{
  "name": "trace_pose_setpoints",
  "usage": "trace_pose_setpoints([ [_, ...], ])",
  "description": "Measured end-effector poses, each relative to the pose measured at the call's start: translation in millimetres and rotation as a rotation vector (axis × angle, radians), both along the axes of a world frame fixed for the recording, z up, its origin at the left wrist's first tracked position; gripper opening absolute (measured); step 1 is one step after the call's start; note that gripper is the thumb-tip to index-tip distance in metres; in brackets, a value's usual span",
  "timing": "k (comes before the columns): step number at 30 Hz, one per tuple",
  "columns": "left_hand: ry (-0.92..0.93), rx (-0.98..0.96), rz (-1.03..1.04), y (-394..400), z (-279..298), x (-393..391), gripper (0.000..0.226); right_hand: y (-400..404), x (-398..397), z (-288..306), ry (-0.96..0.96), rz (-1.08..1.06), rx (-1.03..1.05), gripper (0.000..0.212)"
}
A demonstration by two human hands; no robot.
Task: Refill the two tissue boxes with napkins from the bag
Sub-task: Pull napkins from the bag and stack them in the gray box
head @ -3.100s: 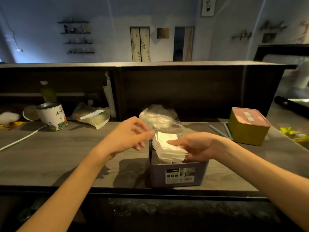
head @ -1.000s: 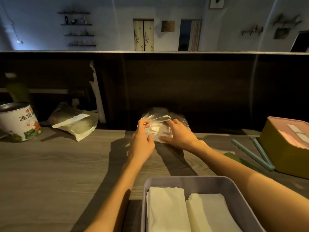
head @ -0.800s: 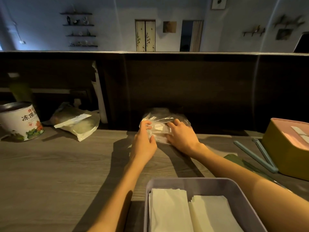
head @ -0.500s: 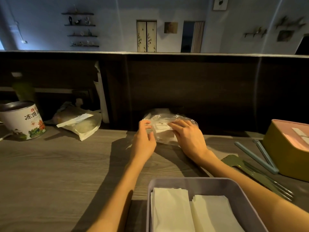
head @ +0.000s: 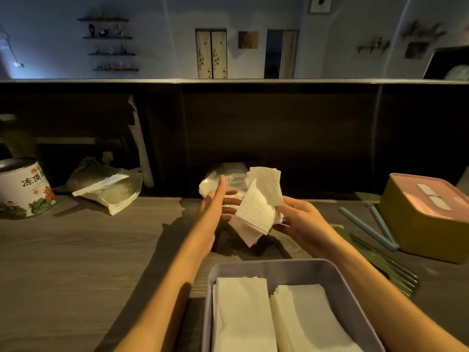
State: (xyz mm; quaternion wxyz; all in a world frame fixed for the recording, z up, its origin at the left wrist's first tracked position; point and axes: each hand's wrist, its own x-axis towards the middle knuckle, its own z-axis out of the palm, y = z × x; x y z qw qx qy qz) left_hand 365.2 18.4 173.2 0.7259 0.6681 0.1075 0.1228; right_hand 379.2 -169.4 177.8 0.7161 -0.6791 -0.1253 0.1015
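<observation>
The right hand (head: 302, 222) grips a loose bunch of white napkins (head: 258, 209), lifted above the wooden counter (head: 76, 262). The left hand (head: 215, 201) is beside them, fingers straight, with fingertips touching the bunch. Just behind both hands lies the clear plastic bag (head: 225, 179), against the dark back panel. Nearest the camera sits a grey box (head: 266, 265) with two stacks of napkins side by side in it. At right stands a yellow box (head: 426, 227) with a pink lid, blue clips (head: 368, 224) just beside it. Far left is a printed tin (head: 24, 189), and near it another plastic pouch (head: 109, 191).
</observation>
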Motion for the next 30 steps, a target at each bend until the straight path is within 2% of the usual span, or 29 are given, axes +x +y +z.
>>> trace_pose_setpoints([
  [5,0.143,-0.154,-0.256,-5,-9,-3,0.073,-11,2,12,0.046,0.069,0.098,0.012],
  [9,0.096,-0.215,-0.403,-8,-12,-8,0.064,-13,1,9,-0.001,0.066,0.027,0.016],
  [12,0.091,-0.113,-0.493,-11,-17,-11,0.059,-11,2,2,0.066,-0.008,0.012,0.017],
  [15,0.060,0.062,-0.498,-13,-18,-10,0.045,-9,3,1,0.189,-0.068,0.055,0.043],
  [17,0.032,0.116,-0.462,-14,-17,-9,0.044,-9,5,-2,0.116,-0.064,-0.035,0.050],
  [20,0.000,0.183,-0.471,-13,-17,-9,0.048,-11,6,-8,-0.145,-0.095,-0.193,0.028],
  [27,0.054,0.221,-0.618,-8,-16,-12,0.056,-16,7,-7,-0.304,-0.305,-0.117,0.011],
  [30,0.052,0.144,-0.556,-10,-15,-14,0.055,-23,10,-3,-0.330,-0.358,-0.104,0.014],
])
